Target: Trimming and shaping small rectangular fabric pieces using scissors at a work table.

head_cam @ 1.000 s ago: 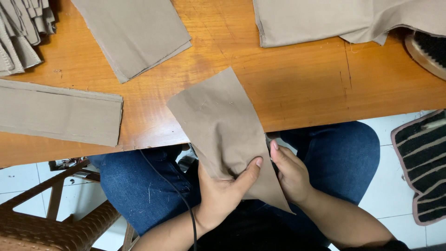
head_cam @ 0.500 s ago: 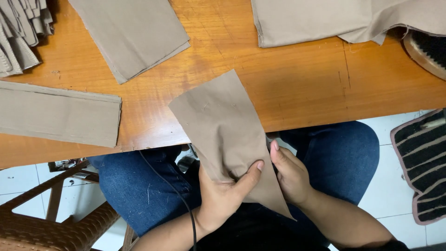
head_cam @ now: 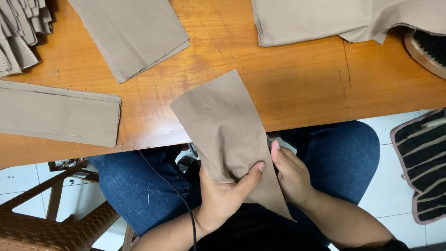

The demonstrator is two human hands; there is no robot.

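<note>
Below, both hands grip a tan cloth piece [head_cam: 227, 135]: left hand [head_cam: 225, 195] pinches its lower part, right hand [head_cam: 290, 174] holds its right edge. Its top rests on the surface [head_cam: 302, 88]; a folded strip [head_cam: 58, 114] lies at 9 o'clock.

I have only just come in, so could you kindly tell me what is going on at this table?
A seated person in blue jeans holds a tan fabric piece with both hands. The left hand pinches its lower part, thumb on top, and the right hand grips its right edge. The piece's upper end rests on the wooden table. More tan fabric lies around: a folded strip at left, a folded piece above, and a larger piece at upper right.
</note>
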